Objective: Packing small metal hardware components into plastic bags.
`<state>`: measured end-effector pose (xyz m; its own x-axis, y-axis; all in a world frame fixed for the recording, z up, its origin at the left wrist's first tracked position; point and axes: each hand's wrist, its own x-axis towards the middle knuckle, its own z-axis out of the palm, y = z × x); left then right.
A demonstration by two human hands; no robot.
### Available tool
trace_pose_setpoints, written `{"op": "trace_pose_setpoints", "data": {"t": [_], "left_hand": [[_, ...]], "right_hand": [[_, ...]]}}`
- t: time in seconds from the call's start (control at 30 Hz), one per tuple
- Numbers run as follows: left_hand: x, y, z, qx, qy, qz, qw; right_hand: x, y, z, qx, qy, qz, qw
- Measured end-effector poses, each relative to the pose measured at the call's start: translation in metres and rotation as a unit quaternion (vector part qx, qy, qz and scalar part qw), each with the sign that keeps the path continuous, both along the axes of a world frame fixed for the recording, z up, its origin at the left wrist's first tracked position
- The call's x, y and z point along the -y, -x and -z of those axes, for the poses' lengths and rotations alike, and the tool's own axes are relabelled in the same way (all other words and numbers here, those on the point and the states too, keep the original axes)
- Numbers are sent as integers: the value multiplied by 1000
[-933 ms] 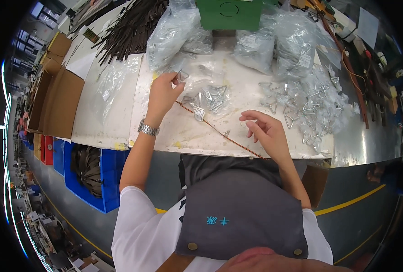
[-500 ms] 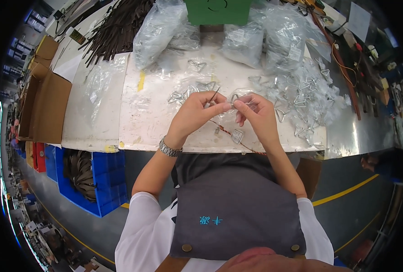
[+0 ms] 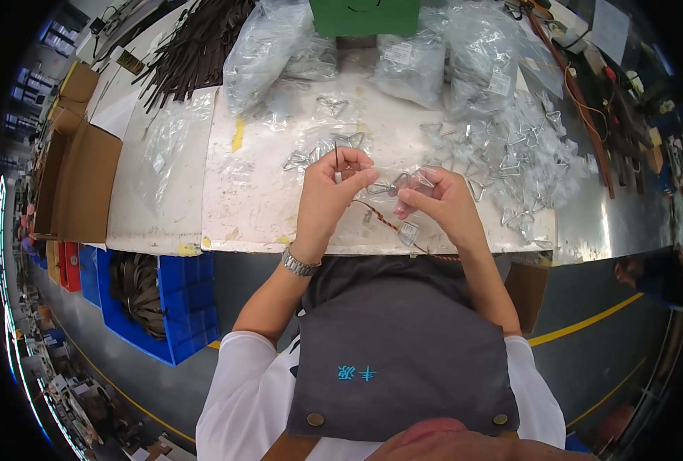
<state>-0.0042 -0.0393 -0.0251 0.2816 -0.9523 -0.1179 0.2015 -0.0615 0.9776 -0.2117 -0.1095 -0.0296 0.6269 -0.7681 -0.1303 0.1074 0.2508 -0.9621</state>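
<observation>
Both hands (image 3: 387, 192) have come together over the clear bag (image 3: 403, 184), off the thin wire (image 3: 376, 217)

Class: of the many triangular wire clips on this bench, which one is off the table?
The triangular wire clip pinched between the left hand and right hand; the rest lie on the bench.

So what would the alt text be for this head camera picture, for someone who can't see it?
Seen from above, a person's left hand and right hand meet over a white worktable, together holding a small clear plastic bag with a wire triangle clip inside. Loose clips and filled bags lie around; blue bins sit below.
</observation>
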Motion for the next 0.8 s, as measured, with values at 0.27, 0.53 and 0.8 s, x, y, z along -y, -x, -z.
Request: {"op": "trace_pose_setpoints", "data": {"t": [0.27, 0.53, 0.8], "left_hand": [[-3, -1, 7, 55, -1, 21, 998], [0, 5, -11, 296, 126, 120, 939], [0, 10, 13, 120, 47, 10, 992]], "right_hand": [[12, 14, -1, 6, -3, -49, 999], [28, 15, -17, -26, -75, -225, 971], [22, 2, 3, 96, -103, 10, 990]]}}
